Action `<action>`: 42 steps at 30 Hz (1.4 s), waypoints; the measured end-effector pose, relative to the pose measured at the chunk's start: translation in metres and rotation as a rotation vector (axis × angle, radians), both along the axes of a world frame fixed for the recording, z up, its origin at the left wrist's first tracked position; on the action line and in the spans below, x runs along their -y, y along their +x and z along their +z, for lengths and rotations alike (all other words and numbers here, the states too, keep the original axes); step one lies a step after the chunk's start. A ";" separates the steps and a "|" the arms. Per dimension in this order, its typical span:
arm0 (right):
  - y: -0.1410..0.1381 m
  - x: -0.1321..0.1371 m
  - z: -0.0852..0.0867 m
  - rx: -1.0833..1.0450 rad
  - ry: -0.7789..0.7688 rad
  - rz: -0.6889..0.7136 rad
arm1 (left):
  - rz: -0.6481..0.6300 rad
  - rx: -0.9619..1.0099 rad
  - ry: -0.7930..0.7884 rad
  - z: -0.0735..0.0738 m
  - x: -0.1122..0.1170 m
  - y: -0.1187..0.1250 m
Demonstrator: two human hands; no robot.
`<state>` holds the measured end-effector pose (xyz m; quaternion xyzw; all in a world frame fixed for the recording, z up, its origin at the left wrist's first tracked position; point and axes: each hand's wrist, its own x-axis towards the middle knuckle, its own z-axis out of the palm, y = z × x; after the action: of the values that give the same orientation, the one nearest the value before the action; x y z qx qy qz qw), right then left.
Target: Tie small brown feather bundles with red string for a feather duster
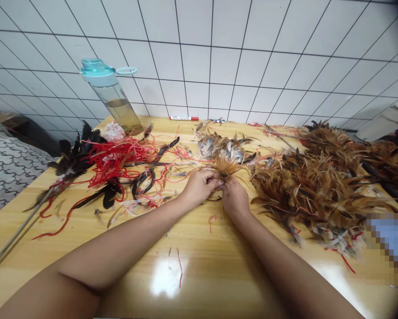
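Observation:
Both hands meet over the middle of the wooden table. My left hand has its thumb and fingers pinched at the base of a small bunch of golden-brown feathers. From the other side, my right hand is closed round the same base, its fingertips partly hidden. The tips of the bunch fan out upward and away from me. Just behind it lies a loose pile of grey and brown feathers. A scrap of red string rests on the table below my hands.
A tangle of red string and black feathers lies left, beside a thin stick. A tilted-looking water bottle and a marker stand near the tiled wall. A large heap of brown feathers covers the right side.

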<state>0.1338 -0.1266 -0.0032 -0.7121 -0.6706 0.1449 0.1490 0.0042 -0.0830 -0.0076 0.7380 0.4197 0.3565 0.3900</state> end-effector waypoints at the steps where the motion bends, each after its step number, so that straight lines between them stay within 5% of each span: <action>1: -0.001 0.001 0.001 0.011 -0.006 -0.014 | -0.001 -0.013 0.031 0.000 0.000 0.000; 13: -0.003 0.003 -0.005 -0.008 0.095 -0.009 | 0.020 -0.145 0.275 0.008 0.005 0.004; 19: 0.000 0.001 -0.011 -0.257 0.174 0.086 | 0.045 -0.031 0.029 0.008 0.004 0.000; 26: 0.012 -0.010 -0.021 -0.983 0.144 0.050 | 0.068 0.380 -0.348 -0.004 -0.003 -0.001; 33: 0.017 -0.011 -0.009 -1.197 0.022 0.060 | 0.076 0.400 -0.304 -0.004 -0.003 0.001; 42: 0.016 -0.012 -0.012 -1.104 0.020 0.109 | 0.030 0.364 -0.240 0.000 0.007 0.007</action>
<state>0.1500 -0.1144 -0.0147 -0.4930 -0.5302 0.4977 0.4776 0.0114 -0.0897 -0.0073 0.6034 0.3925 0.4373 0.5390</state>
